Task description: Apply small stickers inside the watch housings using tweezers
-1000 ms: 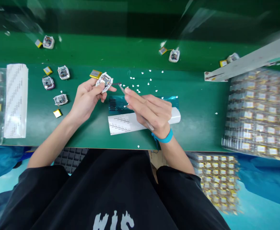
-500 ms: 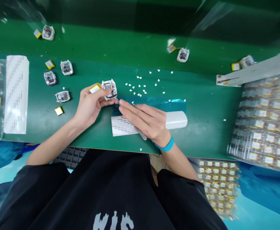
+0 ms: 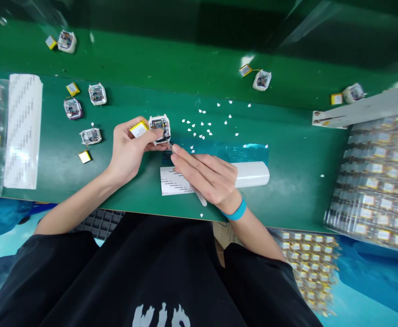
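Observation:
My left hand [image 3: 128,150] holds a small white device case [image 3: 160,126] with its circuit board showing, just above the green table [image 3: 287,150]. A yellow battery [image 3: 139,129] hangs beside the case, against my fingers. My right hand [image 3: 206,176] grips thin tweezers [image 3: 199,196], whose tip meets the lower edge of the case. Under my right hand lie a white label sheet [image 3: 171,181] and a blue film strip [image 3: 226,150].
Several more open cases with yellow batteries lie at the left [image 3: 90,136] and on the far belt [image 3: 261,80]. White paper bits [image 3: 202,127] are scattered behind the case. Clear trays of batteries [image 3: 376,181] stand right, a white strip roll [image 3: 23,131] and a tray left.
Both hands have come lower and closer together. The case is turned board-up and the tweezers' tip has moved in from the right to touch it.

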`<state>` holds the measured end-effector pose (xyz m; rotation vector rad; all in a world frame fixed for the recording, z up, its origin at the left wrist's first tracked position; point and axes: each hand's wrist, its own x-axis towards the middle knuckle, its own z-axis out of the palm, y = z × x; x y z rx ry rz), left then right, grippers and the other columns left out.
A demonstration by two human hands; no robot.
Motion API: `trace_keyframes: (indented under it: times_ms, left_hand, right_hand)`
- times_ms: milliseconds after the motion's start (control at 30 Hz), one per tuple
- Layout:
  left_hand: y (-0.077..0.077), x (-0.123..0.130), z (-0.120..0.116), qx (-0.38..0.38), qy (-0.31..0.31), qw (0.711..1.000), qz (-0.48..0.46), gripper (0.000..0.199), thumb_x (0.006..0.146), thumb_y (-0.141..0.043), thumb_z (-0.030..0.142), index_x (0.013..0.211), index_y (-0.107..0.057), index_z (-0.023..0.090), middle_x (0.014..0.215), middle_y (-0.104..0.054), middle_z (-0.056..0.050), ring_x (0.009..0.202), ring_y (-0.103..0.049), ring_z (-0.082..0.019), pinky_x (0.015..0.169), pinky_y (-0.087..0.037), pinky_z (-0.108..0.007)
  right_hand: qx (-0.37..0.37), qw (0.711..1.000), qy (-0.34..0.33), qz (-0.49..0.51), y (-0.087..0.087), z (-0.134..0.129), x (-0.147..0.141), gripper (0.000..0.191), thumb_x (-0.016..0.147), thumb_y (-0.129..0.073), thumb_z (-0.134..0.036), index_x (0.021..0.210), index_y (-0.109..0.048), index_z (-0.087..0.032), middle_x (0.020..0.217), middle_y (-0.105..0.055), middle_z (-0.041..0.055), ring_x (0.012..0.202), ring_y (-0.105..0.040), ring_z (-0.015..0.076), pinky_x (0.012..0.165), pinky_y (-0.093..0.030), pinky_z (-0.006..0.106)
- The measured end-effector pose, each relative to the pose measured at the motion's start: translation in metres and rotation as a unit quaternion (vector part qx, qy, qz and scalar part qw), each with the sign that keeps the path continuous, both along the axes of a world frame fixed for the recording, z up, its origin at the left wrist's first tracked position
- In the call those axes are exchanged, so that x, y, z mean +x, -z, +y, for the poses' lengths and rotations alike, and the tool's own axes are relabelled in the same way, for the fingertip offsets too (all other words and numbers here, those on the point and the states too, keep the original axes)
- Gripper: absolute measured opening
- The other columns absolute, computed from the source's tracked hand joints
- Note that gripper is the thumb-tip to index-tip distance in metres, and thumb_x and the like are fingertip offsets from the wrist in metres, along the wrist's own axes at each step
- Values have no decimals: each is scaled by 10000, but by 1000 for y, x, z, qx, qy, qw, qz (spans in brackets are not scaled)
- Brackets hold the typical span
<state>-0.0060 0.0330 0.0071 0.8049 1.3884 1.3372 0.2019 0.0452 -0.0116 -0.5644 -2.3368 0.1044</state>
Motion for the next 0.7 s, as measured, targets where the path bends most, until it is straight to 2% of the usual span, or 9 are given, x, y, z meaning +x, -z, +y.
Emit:
trace_keyframes:
  times_ms: [167, 233, 367, 467, 600, 700]
  left_hand:
    - [0, -1, -1, 6, 7, 1000, 3, 328, 784, -804, 265, 688, -496, 207, 671, -565, 19, 619, -675, -147, 627, -653, -296]
    - [-2, -1, -1, 6, 8, 1000, 7, 318, 781, -806, 277, 687, -511, 209, 665, -595, 16, 594, -677, -146, 609, -647, -290]
    - [-5, -3, 0, 7, 34, 999, 18, 252, 770, -802, 245, 677, -573, 198, 651, -651, -6, 539, -670, -147, 551, -623, -280]
    - [-7, -5, 1, 7, 64, 998, 25, 219, 764, -793, 207, 669, -596, 191, 600, -636, -3, 499, -661, -157, 505, -598, -282]
    - [-8, -5, 0, -1, 102, 994, 32, 220, 752, -797, 195, 659, -597, 192, 553, -616, 2, 469, -651, -167, 468, -570, -286]
    - [-8, -4, -2, 9, 119, 992, 38, 220, 739, -787, 182, 641, -591, 194, 536, -626, -2, 454, -649, -172, 446, -545, -284]
  right_hand:
    - [47, 999, -2, -6, -1, -2, 0, 384, 984, -691, -195, 1353, -691, -301, 1367, -705, -1, 864, -791, 163, 671, -650, 303]
    - [39, 999, -2, 3, -2, -1, 0, 380, 983, -695, -185, 1345, -692, -301, 1363, -710, 0, 883, -797, 159, 685, -664, 300]
    - [-50, 996, -37, 70, -7, 4, 4, 398, 990, -682, -159, 1371, -668, -274, 1311, -761, 29, 1003, -806, 170, 774, -692, 326]
    - [-134, 980, -81, 122, -11, 11, 6, 380, 984, -676, -131, 1345, -689, -247, 1236, -805, 44, 1053, -803, 187, 806, -688, 347]
    - [-225, 956, -73, 172, -15, 15, 9, 269, 978, -687, -175, 1215, -770, -273, 1109, -843, 19, 970, -813, 192, 785, -678, 350]
    - [-262, 950, -59, 161, -17, 16, 9, 217, 984, -676, -196, 1148, -797, -270, 1033, -852, 9, 838, -802, 167, 731, -663, 325]
